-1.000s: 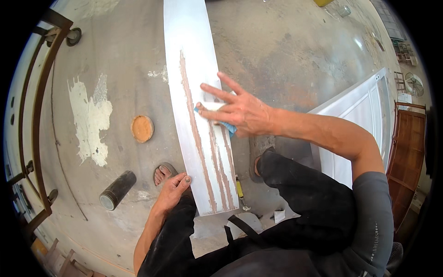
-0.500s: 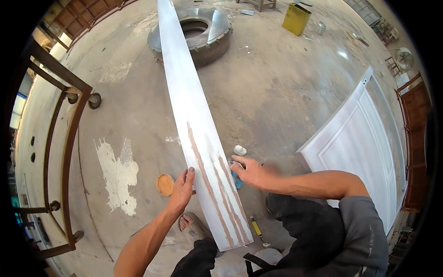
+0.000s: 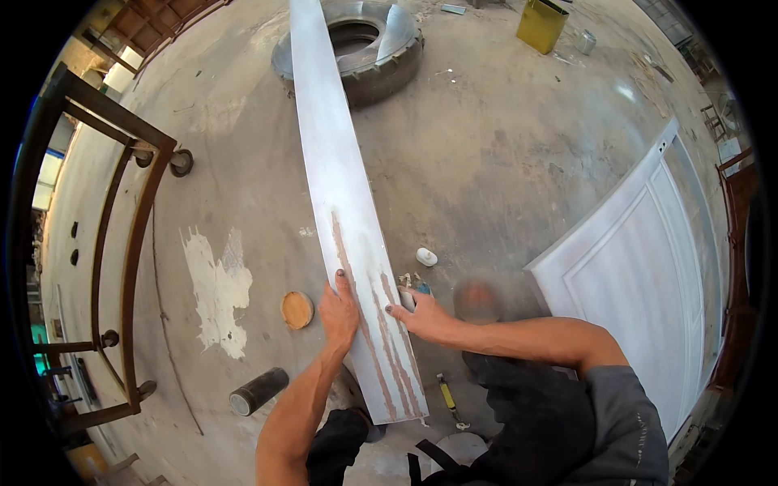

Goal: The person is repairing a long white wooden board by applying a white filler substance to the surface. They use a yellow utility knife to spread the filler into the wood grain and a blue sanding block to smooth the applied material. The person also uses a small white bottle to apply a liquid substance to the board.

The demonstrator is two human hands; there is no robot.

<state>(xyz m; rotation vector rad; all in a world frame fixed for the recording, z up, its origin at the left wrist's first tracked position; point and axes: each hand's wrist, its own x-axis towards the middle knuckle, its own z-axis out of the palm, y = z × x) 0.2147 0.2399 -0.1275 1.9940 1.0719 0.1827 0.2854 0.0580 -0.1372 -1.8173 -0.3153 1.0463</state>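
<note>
A long white board (image 3: 336,138) lies lengthwise in front of me, its near part streaked with bare brown stripes. My left hand (image 3: 340,312) grips its left edge, thumb on the top face and the other fingers partly hidden. At the right edge my right hand (image 3: 425,316) is closed on the board, its thumb on the face. Just beyond that hand lies a crumpled blue item (image 3: 421,286), its kind unclear. A small white rounded object (image 3: 426,257) sits farther off. On the left is a round shallow container of tan paste (image 3: 297,310).
The board's far part rests over a large tyre (image 3: 397,61). A white panelled door (image 3: 628,267) leans at right. A wheeled brown frame (image 3: 134,235) stands left. A dark cylinder (image 3: 259,391) and a yellow-handled tool (image 3: 447,395) lie nearby. A yellow can (image 3: 540,26) is at the back.
My left hand has moved onto the board's left edge. My right hand's thumb has come onto the board's face. The dark cylinder has come into sight beside my left forearm.
</note>
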